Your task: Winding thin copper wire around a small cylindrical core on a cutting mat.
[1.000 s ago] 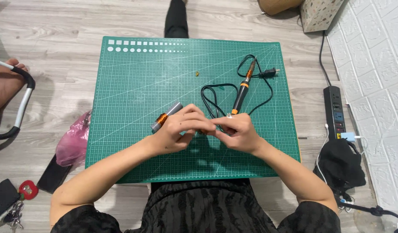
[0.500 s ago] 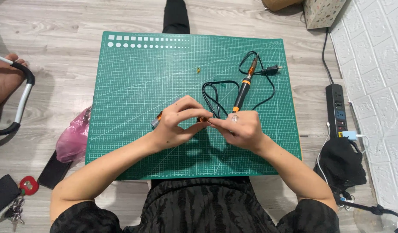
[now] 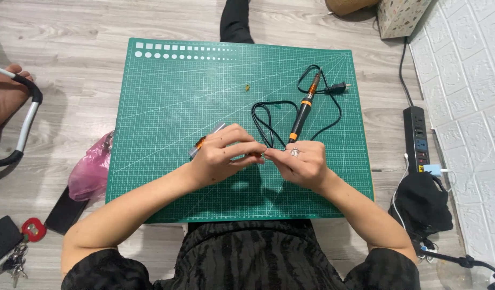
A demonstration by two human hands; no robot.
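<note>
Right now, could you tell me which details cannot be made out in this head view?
- Small part pinched between left hand and right hand: hidden by the fingers.
- Orange-and-silver cylinder: mostly hidden under the left hand.
- Tiny yellowish piece on the green cutting mat: too small.
- Keys: cut off by the frame edge.

1. Cutting mat (image 3: 167, 134): dark green, white grid lines, white squares and dots along top edge.
2. Soldering iron (image 3: 302, 113): black body, orange bands, black cord (image 3: 263, 121).
3. Plastic bag (image 3: 90, 172): pink.
4. Floor (image 3: 70, 59): grey wood-grain planks.
5. Power strip (image 3: 417, 138): black.
</note>
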